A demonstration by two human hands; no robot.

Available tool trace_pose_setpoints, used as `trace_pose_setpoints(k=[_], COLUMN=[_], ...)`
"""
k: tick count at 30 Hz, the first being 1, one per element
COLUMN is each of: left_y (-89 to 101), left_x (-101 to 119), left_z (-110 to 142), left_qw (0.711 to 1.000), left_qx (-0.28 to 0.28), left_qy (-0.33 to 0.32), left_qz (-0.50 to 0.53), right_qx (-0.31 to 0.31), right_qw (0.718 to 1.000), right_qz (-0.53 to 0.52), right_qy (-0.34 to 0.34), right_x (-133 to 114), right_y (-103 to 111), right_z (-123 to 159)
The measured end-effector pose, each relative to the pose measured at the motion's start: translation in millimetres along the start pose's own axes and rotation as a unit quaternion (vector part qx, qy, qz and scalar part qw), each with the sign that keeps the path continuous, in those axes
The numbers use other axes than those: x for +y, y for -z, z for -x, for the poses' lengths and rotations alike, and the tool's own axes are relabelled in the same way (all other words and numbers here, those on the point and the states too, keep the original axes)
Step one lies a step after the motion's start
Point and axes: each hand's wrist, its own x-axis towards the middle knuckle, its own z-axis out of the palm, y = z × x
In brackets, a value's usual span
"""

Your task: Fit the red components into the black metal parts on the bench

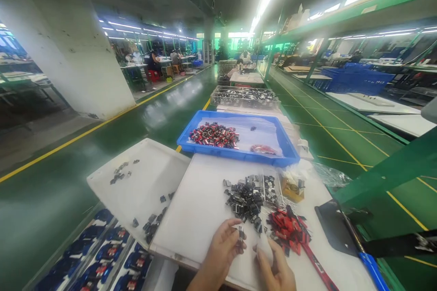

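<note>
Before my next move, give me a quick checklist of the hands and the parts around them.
1. Left hand gripping the small part: ok, at the fingertips.
2. Right hand holding the white object: ok.
3. Small part free of defects: cannot tell, too small.
4. Black parts pile near the hands: ok, just beyond them.
5. Red parts pile sorted by colour: not ok, dark pieces among the red.
</note>
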Motion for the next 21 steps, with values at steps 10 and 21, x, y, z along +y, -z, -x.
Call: trace_pose_setpoints(k=[10, 21], left_y=[-21.2, -22.0], left_x=[6.5, -8.9], left_z=[1.3, -10.1], left_qw=[0.998, 0.993], left_qx=[0.018, -0.006], left_qy=[0.011, 0.079], left_qz=[0.058, 0.093], right_qx=[-0.041, 0.02], right_qw=[0.998, 0.978], right_qz=[-0.017, 0.084], right_qy=[0.053, 0.192], right_x=[-17.7, -59.9], right_y=[40.3, 71.5], right_z=[-14.6, -29.3])
